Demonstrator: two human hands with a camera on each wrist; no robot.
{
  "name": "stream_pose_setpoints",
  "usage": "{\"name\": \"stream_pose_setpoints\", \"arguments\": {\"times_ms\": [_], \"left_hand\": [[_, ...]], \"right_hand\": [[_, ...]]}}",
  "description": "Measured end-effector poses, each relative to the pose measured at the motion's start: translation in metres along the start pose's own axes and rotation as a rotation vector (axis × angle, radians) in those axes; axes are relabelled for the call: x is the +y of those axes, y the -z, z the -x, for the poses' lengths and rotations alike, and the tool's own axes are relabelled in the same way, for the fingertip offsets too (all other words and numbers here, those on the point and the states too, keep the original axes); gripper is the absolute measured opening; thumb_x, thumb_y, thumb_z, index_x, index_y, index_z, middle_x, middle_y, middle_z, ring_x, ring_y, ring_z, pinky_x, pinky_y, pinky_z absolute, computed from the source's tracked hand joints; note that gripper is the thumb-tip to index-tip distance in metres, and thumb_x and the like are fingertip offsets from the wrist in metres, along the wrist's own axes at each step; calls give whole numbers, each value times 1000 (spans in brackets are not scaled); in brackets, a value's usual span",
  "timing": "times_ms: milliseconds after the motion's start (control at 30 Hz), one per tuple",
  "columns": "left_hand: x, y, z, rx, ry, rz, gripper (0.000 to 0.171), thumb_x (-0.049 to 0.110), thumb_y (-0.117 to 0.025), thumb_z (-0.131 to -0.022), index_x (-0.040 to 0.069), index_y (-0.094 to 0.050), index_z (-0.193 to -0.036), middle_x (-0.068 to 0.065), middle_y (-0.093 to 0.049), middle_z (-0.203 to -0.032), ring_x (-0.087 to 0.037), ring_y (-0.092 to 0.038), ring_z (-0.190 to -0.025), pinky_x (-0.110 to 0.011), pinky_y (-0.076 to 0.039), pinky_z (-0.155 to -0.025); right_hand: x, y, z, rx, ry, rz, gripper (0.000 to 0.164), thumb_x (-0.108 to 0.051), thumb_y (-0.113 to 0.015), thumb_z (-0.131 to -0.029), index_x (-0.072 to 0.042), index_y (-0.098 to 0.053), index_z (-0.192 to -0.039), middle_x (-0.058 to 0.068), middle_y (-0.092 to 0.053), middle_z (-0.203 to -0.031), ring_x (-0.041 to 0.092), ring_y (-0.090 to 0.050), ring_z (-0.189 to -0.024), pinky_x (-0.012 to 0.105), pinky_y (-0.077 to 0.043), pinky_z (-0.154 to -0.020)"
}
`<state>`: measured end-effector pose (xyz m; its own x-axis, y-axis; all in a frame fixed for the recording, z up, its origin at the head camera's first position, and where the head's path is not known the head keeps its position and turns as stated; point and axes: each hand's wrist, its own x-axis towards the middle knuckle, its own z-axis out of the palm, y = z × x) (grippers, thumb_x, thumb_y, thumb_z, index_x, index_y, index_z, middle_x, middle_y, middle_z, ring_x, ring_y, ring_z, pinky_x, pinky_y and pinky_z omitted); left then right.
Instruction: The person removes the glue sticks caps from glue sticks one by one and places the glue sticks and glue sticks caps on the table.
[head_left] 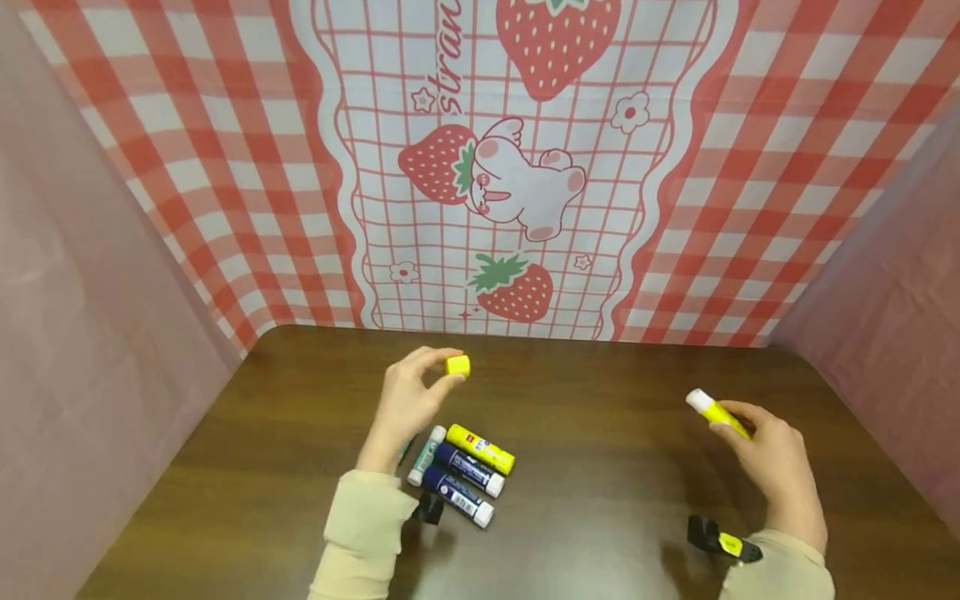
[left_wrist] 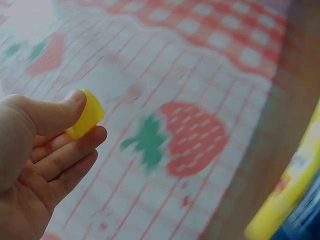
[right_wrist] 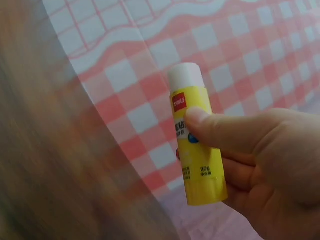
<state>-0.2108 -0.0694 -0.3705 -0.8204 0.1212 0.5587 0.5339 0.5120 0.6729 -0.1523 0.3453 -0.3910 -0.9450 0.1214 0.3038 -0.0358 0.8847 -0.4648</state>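
Observation:
My left hand (head_left: 408,396) pinches a small yellow cap (head_left: 458,366) between thumb and fingers, raised over the back of the table. In the left wrist view the cap (left_wrist: 89,116) sits at the thumb tip. Far to the right, my right hand (head_left: 772,446) grips a yellow glue stick (head_left: 726,417) with its white end bared and pointing up and left. The right wrist view has this glue stick (right_wrist: 199,150) nearly upright, thumb across its label. Below the left hand lie another yellow glue stick (head_left: 481,449) and two dark blue glue sticks (head_left: 469,469) with white ends.
A white and green glue stick (head_left: 427,456) lies left of the blue ones, with another green item partly behind the left wrist. The brown wooden table (head_left: 585,467) ends at a red checked strawberry cloth (head_left: 517,208). Pink cloth (head_left: 90,275) hangs at both sides.

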Motion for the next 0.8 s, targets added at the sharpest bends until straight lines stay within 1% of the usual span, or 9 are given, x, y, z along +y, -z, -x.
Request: {"name": "stream_pose_setpoints", "arguments": {"times_ms": [167, 233, 300, 433, 467, 533, 600, 700, 800], "left_hand": [[6, -22, 0, -96, -26, 14, 27, 16, -72, -77, 9, -67, -103, 1, -64, -92, -13, -58, -86, -34, -49, -79], [7, -26, 1, -104, -42, 11, 27, 15, -72, -77, 8, -67, -102, 0, -64, -93, -12, -58, -87, -34, -48, -80], [9, -30, 1, -105, -49, 5, 26, 13, -73, -76, 9, -67, -102, 0, -63, -94, -12, -58, -87, -33, -48, -80], [13, -37, -1, -114, -39, 0, 28, 9, -72, -74, 10, -67, -101, -1, -61, -96, -14, -57, -89, -32, -47, -80], [15, -39, -1, -124, -28, 3, 28, 8, -71, -74, 10, -67, -102, -1, -60, -97, -14, -57, -90, -32, -46, -80], [19, -44, -3, -139, -10, 11, 30, 7, -70, -75, 9, -66, -105, -2, -60, -99, -16, -57, -92, -33, -46, -82], [22, -50, -4, -153, 9, 15, 37, 8, -68, -77, 8, -62, -113, -4, -59, -102, -18, -57, -93, -34, -46, -84], [26, -60, -5, -177, 60, 42, 44, 9, -67, -78, 7, -53, -120, -7, -60, -107, -20, -58, -96, -35, -46, -86], [30, -70, -4, -193, 82, 47, 40, 11, -68, -79, 7, -51, -116, -8, -61, -107, -21, -58, -97, -35, -46, -86]], "right_hand": [[-16, -8, -6, 34, 21, -76, 37, -23, -61, -87, 1, -57, -114, 26, -61, -104, 38, -56, -86, 50, -41, -72], [-22, -11, -8, 47, 21, -97, 37, -23, -62, -86, 1, -58, -114, 25, -61, -104, 36, -56, -87, 48, -42, -73], [-28, -14, -10, 58, 17, -126, 38, -24, -63, -86, 1, -58, -114, 25, -62, -103, 36, -57, -88, 43, -43, -71], [-39, -22, -16, 62, 1, -206, 40, -27, -65, -84, 1, -58, -112, 25, -63, -102, 33, -61, -89, 22, -48, -66], [-42, -24, -17, 62, -2, -225, 40, -26, -66, -83, 1, -58, -111, 24, -64, -101, 30, -63, -87, 15, -46, -64], [-46, -29, -20, 61, -15, -263, 40, -25, -67, -82, 2, -57, -110, 23, -64, -100, 25, -64, -85, 8, -44, -62], [-50, -34, -21, 56, -32, -297, 39, -23, -68, -81, 2, -56, -109, 23, -64, -100, 24, -65, -85, 8, -46, -63], [-55, -40, -21, 38, -52, -337, 39, -22, -68, -81, 2, -55, -109, 24, -63, -102, 28, -65, -87, 19, -52, -65], [-60, -45, -21, 34, -56, -353, 39, -22, -67, -82, 2, -53, -109, 25, -62, -102, 34, -63, -91, 30, -53, -69]]}}
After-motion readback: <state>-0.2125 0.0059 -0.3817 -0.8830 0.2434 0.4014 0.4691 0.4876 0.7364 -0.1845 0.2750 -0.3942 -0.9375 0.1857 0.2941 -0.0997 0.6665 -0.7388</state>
